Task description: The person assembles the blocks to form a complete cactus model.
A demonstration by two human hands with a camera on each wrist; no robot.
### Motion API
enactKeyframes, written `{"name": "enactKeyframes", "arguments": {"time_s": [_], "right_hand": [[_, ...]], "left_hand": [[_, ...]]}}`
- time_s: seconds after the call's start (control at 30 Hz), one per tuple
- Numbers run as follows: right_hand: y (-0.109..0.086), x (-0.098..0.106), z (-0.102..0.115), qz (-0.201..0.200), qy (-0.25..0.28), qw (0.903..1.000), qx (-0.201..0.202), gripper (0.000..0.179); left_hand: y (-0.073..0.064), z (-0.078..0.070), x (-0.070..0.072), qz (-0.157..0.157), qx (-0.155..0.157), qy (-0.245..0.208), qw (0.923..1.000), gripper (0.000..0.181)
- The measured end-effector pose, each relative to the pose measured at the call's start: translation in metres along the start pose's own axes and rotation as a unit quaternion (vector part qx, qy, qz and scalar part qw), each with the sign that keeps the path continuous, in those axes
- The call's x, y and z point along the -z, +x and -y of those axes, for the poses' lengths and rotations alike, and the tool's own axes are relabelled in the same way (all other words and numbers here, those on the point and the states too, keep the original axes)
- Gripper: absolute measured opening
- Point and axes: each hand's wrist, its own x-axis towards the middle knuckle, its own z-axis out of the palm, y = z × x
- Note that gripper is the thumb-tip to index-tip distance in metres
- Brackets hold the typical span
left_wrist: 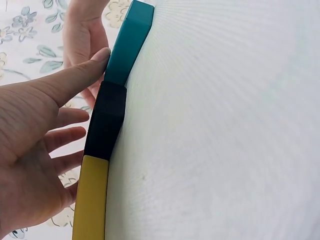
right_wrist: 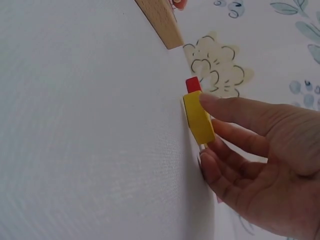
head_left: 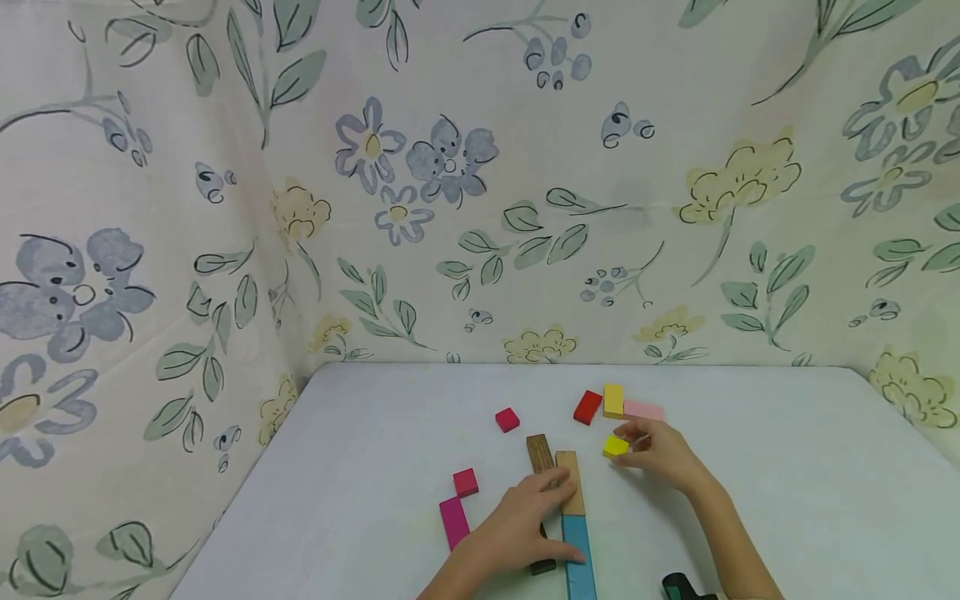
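Observation:
In the head view, my left hand [head_left: 521, 525] rests over a line of wooden blocks. Its fingertips touch the tan block [head_left: 573, 492], and its thumb lies on the blue block [head_left: 576, 542]. Beside these, partly covered by the hand, are a brown block [head_left: 539, 450] and a dark block [head_left: 542, 567]. In the left wrist view, the thumb touches a teal block [left_wrist: 131, 42], with the other fingers spread. My right hand [head_left: 663, 454] pinches a small yellow block [head_left: 616, 447]. The right wrist view shows the thumb on that yellow block [right_wrist: 199, 119] and the fingers behind it.
Behind the right hand lie a red block [head_left: 588, 407], an upper yellow block [head_left: 612, 401] and a pink block [head_left: 645, 410]. Crimson cubes [head_left: 507, 419] and a magenta block [head_left: 454, 522] sit leftward. A black-and-green object [head_left: 678, 586] is at the white table's [head_left: 360, 450] near edge.

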Motion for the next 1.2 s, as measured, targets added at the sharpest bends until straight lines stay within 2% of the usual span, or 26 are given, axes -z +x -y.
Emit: {"name": "enactKeyframes", "arguments": {"time_s": [0.17, 0.47, 0.77, 1.2], "right_hand": [[0.0, -0.001, -0.002, -0.002, -0.001, 1.0, -0.002, 0.038], [0.001, -0.004, -0.002, 0.001, 0.001, 1.0, -0.002, 0.042], [-0.001, -0.001, -0.002, 0.027, 0.009, 0.9995, 0.012, 0.029], [0.002, -0.013, 0.003, -0.002, -0.005, 0.9999, 0.015, 0.026]], "left_hand": [[0.001, -0.001, 0.0, 0.011, 0.006, 0.01, 0.9999, 0.078], [0.001, -0.001, 0.0, 0.009, 0.005, 0.016, 0.9998, 0.077], [0.001, -0.001, 0.001, 0.011, 0.011, 0.011, 0.9998, 0.077], [0.002, 0.0, -0.001, 0.01, 0.009, 0.015, 0.9998, 0.077]]}}
